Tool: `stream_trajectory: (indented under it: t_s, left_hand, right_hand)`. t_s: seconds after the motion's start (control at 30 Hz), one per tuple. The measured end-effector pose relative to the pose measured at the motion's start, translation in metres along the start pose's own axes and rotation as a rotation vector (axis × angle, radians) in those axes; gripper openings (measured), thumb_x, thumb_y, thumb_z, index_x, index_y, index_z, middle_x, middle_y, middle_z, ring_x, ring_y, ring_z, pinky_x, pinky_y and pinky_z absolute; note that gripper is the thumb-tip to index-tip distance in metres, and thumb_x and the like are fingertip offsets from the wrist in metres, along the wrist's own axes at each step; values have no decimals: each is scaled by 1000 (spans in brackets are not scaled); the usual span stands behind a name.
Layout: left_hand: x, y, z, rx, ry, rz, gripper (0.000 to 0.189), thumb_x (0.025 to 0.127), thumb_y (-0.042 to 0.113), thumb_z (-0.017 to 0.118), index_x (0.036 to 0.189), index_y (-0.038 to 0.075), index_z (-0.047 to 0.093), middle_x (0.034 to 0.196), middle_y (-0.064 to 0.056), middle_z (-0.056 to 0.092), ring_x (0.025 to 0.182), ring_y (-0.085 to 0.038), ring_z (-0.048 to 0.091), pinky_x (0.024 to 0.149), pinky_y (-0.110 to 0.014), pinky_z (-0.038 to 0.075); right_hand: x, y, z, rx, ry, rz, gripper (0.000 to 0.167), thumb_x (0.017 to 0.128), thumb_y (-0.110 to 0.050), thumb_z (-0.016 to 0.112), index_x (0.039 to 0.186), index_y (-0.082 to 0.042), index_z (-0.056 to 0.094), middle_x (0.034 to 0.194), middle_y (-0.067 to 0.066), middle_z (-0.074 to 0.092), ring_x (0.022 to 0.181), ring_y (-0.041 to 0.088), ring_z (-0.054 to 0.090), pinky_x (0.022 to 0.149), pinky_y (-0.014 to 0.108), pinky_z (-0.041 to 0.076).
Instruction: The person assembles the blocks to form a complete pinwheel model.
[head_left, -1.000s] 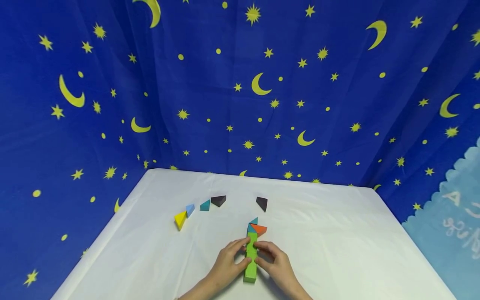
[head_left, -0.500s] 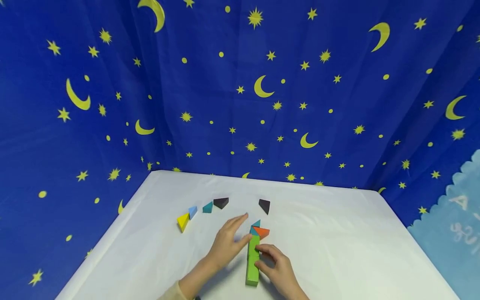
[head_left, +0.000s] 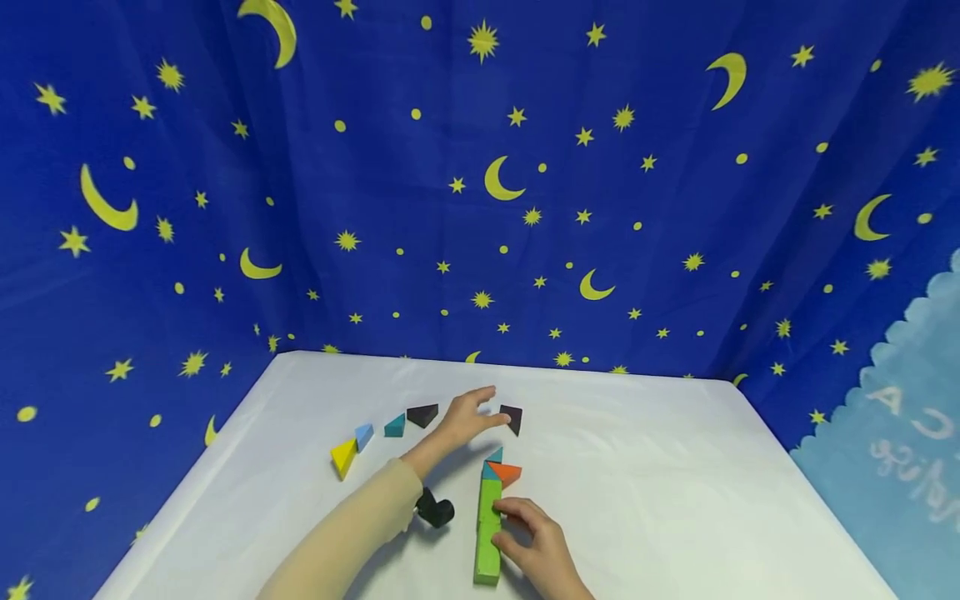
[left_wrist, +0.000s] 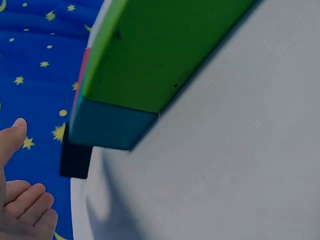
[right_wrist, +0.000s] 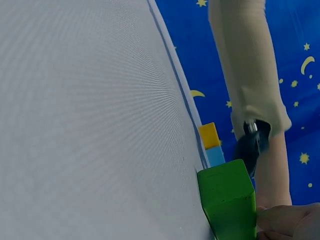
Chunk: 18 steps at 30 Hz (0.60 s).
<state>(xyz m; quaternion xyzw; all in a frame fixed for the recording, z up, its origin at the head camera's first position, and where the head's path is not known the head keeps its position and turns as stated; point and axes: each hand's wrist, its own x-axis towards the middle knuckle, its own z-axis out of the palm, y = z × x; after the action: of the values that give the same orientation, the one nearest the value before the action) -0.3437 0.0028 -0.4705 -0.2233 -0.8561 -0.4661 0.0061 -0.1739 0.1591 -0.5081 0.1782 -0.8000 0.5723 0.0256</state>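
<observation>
1. Black block (head_left: 514, 414) lies just right of your left hand (head_left: 467, 419), its narrow end toward you; contact is unclear.
2. That hand is the nearer one, fingers parted, holding nothing.
3. Your right hand (head_left: 542, 549) touches the right side of the green blocks (head_left: 487, 557), clasping nothing.

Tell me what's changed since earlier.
The left hand has let go of the green blocks and moved forward to the right black block; contact is unclear. The right hand stays on the green blocks; the yellow block and orange block lie as before.
</observation>
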Motion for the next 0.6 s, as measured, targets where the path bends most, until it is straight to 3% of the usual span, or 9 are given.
stream_trajectory:
  t_s: [0.3,0.6]
  left_hand:
    - [16,0,21,165,-54,33,69,81,31,75,133,-6,49,131,-20,53,124,-33,46,103,-43,38]
    - [24,-3,34,270,-53,18,63,82,29,74,130,-5,52,128,-21,54,119,-34,50,100,-44,41]
  right_hand:
    - [-1,0,-1,-18,-10,4,38,85,-16,70,118,0,61,117,9,60,110,16,56,93,25,47]
    - [2,2,-1,-65,-11,25,35,85,-7,69,118,3,60,116,13,60,107,21,57,91,32,49]
